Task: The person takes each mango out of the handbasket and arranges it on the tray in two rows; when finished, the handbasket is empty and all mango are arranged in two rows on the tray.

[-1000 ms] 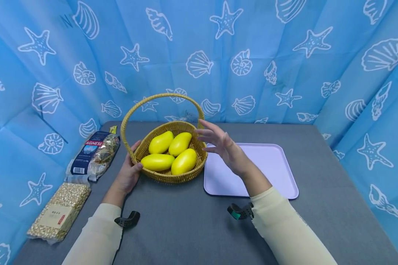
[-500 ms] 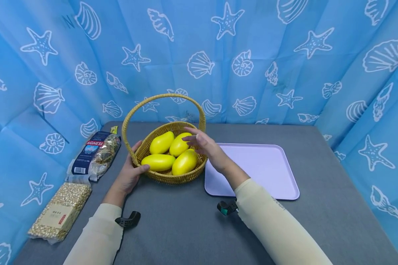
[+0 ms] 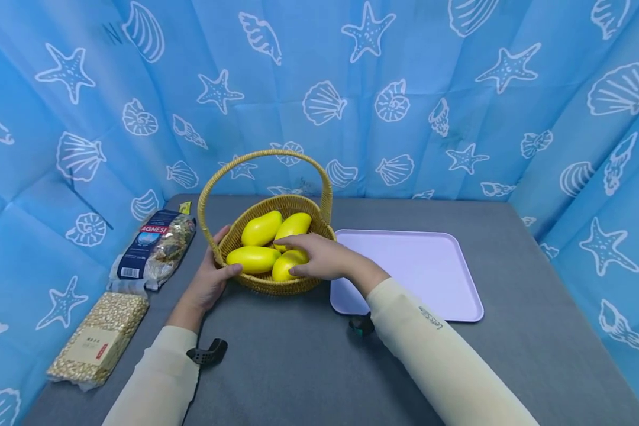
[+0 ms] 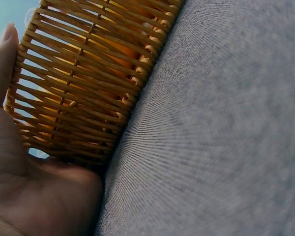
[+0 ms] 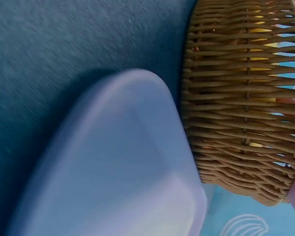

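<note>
Several yellow mangoes point(image 3: 252, 259) lie in a woven basket point(image 3: 277, 288) with a tall arched handle. My left hand point(image 3: 206, 284) holds the basket at its left side, thumb over the rim; in the left wrist view that hand point(image 4: 49, 191) lies against the woven wall point(image 4: 88, 73). Reaching over the right rim, my right hand point(image 3: 322, 256) has its fingers and thumb around the near right mango point(image 3: 284, 269), partly covering it. Most of the right hand is out of sight behind the basket wall point(image 5: 241, 98) in the right wrist view.
A pale lilac tray point(image 3: 420, 272) lies right of the basket, under the right forearm. To the left are a dark AGNESI bag point(image 3: 151, 245) and a clear pack of pale grains point(image 3: 98, 340). A blue shell-print curtain point(image 3: 351, 142) stands behind the grey table point(image 3: 298, 367).
My right hand has come from above the basket's right rim, moving left and down into the basket and onto the near right mango. The left hand stays at the basket.
</note>
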Demonstrator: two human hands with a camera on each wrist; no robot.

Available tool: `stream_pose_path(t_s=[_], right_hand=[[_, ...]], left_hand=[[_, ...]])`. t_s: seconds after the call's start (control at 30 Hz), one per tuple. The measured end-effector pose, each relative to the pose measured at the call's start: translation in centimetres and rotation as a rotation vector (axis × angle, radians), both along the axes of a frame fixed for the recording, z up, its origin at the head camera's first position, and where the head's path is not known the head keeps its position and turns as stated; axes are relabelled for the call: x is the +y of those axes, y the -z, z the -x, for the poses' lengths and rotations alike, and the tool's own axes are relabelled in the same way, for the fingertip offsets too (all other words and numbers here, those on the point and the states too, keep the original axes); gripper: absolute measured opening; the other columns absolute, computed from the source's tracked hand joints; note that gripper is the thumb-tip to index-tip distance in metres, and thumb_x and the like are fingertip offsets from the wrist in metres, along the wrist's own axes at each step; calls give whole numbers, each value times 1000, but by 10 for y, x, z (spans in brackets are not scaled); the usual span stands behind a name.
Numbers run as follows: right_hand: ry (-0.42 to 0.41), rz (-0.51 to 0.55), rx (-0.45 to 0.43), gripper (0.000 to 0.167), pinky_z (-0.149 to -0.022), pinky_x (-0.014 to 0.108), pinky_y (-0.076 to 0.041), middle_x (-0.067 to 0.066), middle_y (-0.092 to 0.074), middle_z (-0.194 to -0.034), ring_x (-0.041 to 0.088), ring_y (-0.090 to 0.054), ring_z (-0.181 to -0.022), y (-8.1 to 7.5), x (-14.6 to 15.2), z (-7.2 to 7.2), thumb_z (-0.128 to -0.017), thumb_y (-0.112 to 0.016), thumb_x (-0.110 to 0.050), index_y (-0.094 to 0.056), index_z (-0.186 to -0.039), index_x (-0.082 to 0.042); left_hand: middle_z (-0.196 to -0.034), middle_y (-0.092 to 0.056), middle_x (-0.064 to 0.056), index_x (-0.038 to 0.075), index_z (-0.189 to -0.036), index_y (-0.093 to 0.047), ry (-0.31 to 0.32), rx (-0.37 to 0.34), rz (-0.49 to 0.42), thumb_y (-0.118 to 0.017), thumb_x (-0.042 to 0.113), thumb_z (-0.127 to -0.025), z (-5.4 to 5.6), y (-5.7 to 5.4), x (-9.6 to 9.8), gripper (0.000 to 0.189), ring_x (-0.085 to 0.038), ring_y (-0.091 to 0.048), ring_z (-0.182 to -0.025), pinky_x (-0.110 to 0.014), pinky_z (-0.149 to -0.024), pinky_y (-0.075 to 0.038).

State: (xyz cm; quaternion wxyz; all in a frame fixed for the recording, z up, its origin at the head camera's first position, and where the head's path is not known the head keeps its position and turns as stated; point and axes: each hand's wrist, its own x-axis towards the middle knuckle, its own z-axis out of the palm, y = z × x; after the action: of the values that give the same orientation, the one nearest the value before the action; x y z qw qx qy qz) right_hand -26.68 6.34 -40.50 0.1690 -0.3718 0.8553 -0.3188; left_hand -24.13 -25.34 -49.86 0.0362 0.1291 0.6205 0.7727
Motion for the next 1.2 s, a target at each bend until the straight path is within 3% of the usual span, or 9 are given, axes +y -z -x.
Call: stream_pose_path(t_s=[0.1,0.23,0.5,0.73,0.9,1.2], right_hand=[[-15,-121,32,61,-123,43,-32,3,-52,-163,23,-43,-150,-2,-5,3,-106,-75,-25,-54,-162,-19],[-32,-203,25,58,-123,41,-34,3,-55,-160,23,-47,-148,-4,-12,8,-104,-78,-23,-58,-159,-17],[-19,-226,-17,61,-120,43,-37,4,-57,-158,23,-51,-141,-5,-15,12,-102,-81,-19,-57,-158,-16],[66,-49,12,65,-113,42,-43,0,-58,-155,19,-53,-132,3,-9,8,-100,-84,-31,-56,-158,-19],[151,101,37,70,-110,43,-47,5,-59,-152,20,-56,-130,5,-5,3,-99,-84,-35,-53,-159,-15],[298,400,-22,66,-100,46,-56,2,-61,-142,25,-60,-126,4,12,-13,-96,-87,-33,-55,-151,-15]], left_hand=[[-176,-20,-13,22,-176,-14,-1,2,5,-66,-7,-101,0,0,0,95,-33,-28,-155,-28,-116,-39],[-176,-21,-12,22,-176,-15,-3,4,6,-64,-9,-101,1,1,-1,94,-33,-28,-155,-29,-116,-38],[-176,-21,-11,23,-176,-16,1,-3,4,-65,-8,-101,0,1,1,94,-33,-29,-154,-29,-116,-39],[-176,-21,-13,23,-176,-16,12,4,-10,-66,-7,-101,1,1,-2,94,-32,-31,-152,-29,-115,-40],[-175,-21,-15,20,-176,-13,19,9,-24,-65,-6,-102,1,3,-3,94,-32,-32,-152,-30,-114,-41],[-176,-20,-15,19,-176,-13,19,9,-26,-65,-6,-102,1,2,-2,94,-32,-31,-153,-29,-115,-40]])
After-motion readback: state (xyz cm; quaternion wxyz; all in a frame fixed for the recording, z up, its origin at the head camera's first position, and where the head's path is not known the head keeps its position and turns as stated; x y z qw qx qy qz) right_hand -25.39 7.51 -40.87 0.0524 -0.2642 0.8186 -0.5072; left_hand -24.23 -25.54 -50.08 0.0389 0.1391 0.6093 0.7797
